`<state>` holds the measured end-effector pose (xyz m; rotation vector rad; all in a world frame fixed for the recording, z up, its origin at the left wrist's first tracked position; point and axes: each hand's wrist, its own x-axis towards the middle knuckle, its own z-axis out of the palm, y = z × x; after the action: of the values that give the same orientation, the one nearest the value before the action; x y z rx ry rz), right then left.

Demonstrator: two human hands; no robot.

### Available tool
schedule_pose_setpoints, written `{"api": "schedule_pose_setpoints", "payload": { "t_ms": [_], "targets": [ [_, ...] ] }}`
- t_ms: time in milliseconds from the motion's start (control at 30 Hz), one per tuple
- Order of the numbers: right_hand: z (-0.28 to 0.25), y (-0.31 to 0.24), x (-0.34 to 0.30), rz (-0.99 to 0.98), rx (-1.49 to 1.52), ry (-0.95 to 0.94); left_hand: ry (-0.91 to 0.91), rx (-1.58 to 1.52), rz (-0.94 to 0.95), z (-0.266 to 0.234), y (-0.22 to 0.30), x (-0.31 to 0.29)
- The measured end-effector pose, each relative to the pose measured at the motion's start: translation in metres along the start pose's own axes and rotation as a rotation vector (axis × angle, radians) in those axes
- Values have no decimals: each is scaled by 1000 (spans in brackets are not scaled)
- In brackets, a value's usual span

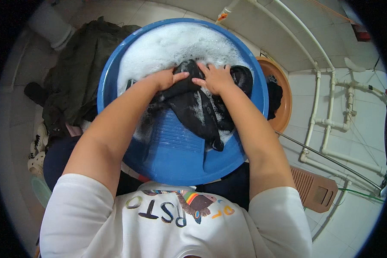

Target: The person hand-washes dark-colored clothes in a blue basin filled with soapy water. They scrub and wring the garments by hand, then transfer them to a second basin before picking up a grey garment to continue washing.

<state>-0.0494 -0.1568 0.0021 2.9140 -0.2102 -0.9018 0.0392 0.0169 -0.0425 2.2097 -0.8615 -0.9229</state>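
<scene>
A wet black garment point(193, 112) lies bunched in a large blue basin point(176, 172), streaked with suds. Part of it drapes over the ribbed washboard point(176, 131) moulded into the near side. My left hand point(168, 79) grips the cloth at its far part, thumb pointing right and fingers mostly hidden. Close by, my right hand point(215, 79) presses on and holds the same garment, its thumb and fingers partly spread over the folds. A dark bulge of fabric stands up between the two hands. Thick white foam point(176, 45) fills the far half of the basin.
An orange-brown basin point(284, 116) with dark cloth stands to the right, behind the blue one. A brown washboard point(314, 189) lies at lower right, near white wall pipes point(331, 112). Dark clothes point(79, 71) are heaped at left, above pale clogs point(36, 163).
</scene>
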Motion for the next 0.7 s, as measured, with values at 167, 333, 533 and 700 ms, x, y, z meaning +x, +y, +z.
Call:
{"api": "schedule_pose_setpoints", "payload": {
  "t_ms": [167,333,533,700],
  "targets": [
    [16,8,30,-115,-258,-6,-314,-591,-470,1,-27,26],
    [19,14,57,27,-86,-90,-296,-659,-483,-9,-31,20],
    [3,-4,25,378,571,450,-260,-306,-36,-29,16,-4],
    [-8,-36,-64,37,410,658,215,276,94,-14,53,-49]
  ]
}}
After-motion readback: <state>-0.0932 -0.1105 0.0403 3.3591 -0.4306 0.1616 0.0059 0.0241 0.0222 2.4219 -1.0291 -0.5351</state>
